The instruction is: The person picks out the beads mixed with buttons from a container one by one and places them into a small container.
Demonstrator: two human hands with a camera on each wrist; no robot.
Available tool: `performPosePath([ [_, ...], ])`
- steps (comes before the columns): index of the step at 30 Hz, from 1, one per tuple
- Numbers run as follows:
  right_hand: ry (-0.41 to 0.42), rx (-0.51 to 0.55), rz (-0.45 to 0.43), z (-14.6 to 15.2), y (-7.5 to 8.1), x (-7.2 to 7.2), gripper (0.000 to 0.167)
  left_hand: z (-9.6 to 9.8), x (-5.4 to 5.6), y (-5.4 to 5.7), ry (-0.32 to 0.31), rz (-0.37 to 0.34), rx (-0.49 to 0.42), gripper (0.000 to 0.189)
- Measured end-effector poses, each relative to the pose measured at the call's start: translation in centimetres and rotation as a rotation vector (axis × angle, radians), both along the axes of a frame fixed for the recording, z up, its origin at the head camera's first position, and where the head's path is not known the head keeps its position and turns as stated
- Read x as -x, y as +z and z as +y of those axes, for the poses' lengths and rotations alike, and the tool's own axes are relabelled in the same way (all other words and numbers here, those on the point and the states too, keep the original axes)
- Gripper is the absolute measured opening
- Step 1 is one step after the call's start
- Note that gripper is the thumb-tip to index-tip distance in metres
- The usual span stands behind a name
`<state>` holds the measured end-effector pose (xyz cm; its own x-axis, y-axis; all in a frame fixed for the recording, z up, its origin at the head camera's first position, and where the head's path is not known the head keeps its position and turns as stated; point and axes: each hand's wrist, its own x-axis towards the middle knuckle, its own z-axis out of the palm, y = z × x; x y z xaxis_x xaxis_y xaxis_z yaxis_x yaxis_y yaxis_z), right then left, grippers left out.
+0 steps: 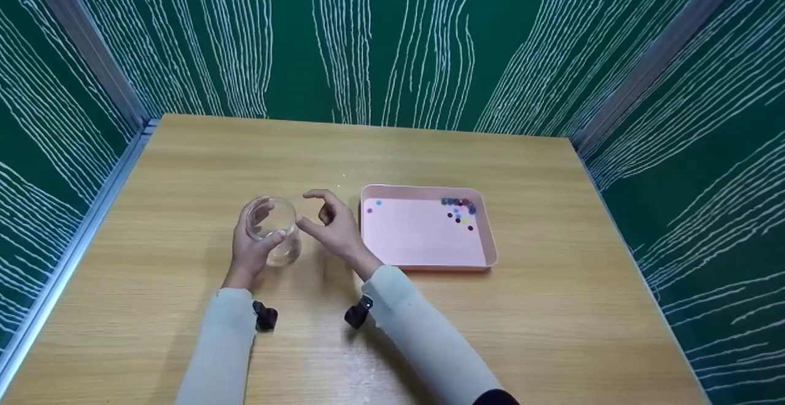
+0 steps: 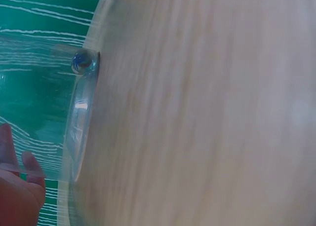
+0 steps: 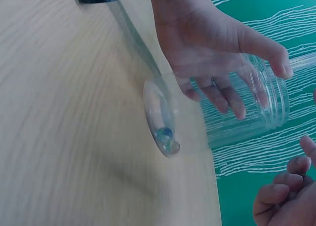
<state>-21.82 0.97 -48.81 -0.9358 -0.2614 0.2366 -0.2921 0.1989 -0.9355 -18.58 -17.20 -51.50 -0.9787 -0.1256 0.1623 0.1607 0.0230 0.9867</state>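
Note:
A clear jar (image 1: 284,251) stands on the wooden table, its open mouth facing up. My left hand (image 1: 250,246) grips it round the side near the rim, thumb in front and fingers behind. Through the jar's wall a blue-tinted marble (image 2: 82,61) shows at the bottom; the right wrist view has a blue marble (image 3: 164,133) there with a paler clear one beside it. Just right of the jar's rim is my right hand (image 1: 336,228), thumb and forefinger spread apart with nothing visible between them. Its other fingers are loosely bent toward the palm.
Right of my right hand lies a shallow pink tray (image 1: 423,239). Several marbles (image 1: 457,202) line its far right corner, with small dark and coloured round pieces near them. Two small pieces lie at its far left. Green walls with white lines enclose the table's (image 1: 552,307) back and sides.

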Motion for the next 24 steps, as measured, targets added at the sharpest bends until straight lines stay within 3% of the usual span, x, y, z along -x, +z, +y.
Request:
performPosePath([
  [5,-0.006,-0.022,-0.004,0.8,0.1,0.2,0.043,-0.5,1.0,-2.0,0.01,0.01,-0.026,0.073],
  [10,-0.02,-0.045,-0.02,1.6,0.0,0.2,0.043,-0.5,1.2,-2.6,0.019,0.015,-0.019,0.073],
  [13,-0.025,-0.042,-0.014,2.0,-0.1,0.2,0.043,-0.5,1.0,-2.3,0.008,0.003,-0.021,0.074],
  [20,-0.034,-0.032,-0.019,2.7,-0.1,0.3,0.041,0.1,-0.2,0.2,-0.026,0.005,-0.013,0.074],
  [24,-0.054,-0.02,-0.041,3.0,0.1,0.3,0.041,0.2,-0.3,0.5,-0.012,0.014,-0.005,0.072],
])
